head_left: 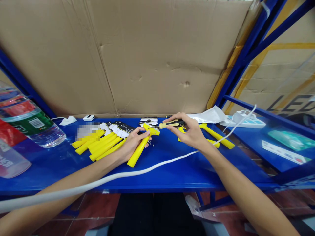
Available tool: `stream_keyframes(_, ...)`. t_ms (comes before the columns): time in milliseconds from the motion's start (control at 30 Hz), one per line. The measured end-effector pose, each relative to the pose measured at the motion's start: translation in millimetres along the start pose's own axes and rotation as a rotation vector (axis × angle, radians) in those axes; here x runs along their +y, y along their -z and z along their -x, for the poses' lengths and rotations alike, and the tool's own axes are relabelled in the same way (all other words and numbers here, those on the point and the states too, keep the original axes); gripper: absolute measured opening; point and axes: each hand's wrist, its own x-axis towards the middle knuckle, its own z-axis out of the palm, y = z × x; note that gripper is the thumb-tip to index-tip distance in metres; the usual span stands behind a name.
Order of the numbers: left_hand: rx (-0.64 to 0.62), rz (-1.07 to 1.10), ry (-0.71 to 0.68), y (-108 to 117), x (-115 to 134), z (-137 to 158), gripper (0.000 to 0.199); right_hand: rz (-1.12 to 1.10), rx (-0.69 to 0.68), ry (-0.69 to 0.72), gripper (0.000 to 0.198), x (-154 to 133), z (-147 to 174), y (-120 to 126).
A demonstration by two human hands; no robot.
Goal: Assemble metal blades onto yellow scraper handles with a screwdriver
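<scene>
My left hand (pixel 136 140) grips a yellow plastic tool handle (pixel 138 151), its wide head up and its round grip slanting down toward me. In my right hand (pixel 190 131) is a screwdriver (pixel 173 123) with a yellow and black handle. The screwdriver points left, and its shaft meets the head of the yellow handle. Some tiny pieces, perhaps screws, lie by my left fingertips; they are too small to name. Several similar yellow handles (pixel 104 146) lie left of my left hand beside black and white printed cards (pixel 121 128). Another yellow handle (pixel 221 137) rests right of my right hand.
A white cable (pixel 147 168) crosses in front of both forearms above the blue table (pixel 172 177). Large water bottles (pixel 36 123) stand at the left. A white power strip (pixel 251 121) and clear plastic bag (pixel 209 115) lie at the back right. Cardboard (pixel 157 59) walls the back.
</scene>
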Motion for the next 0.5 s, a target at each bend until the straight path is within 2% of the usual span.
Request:
stream_keyframes(100,-0.012,-0.012,-0.005,1.5,-2.2,-1.5,0.044,0.021,0.027,-0.016,0.02,0.5,-0.4,1.0)
stream_keyframes(267,-0.016,-0.016,-0.007,5.9,-4.4,-4.2,0.045,-0.1,-0.037,-0.07,0.033,-2.8,0.3,1.0)
stream_keyframes(500,-0.003,-0.005,-0.015,5.0,-6.0,-4.0,0.044,-0.036,0.003,-0.026,0.019,1.9,-1.0,0.2)
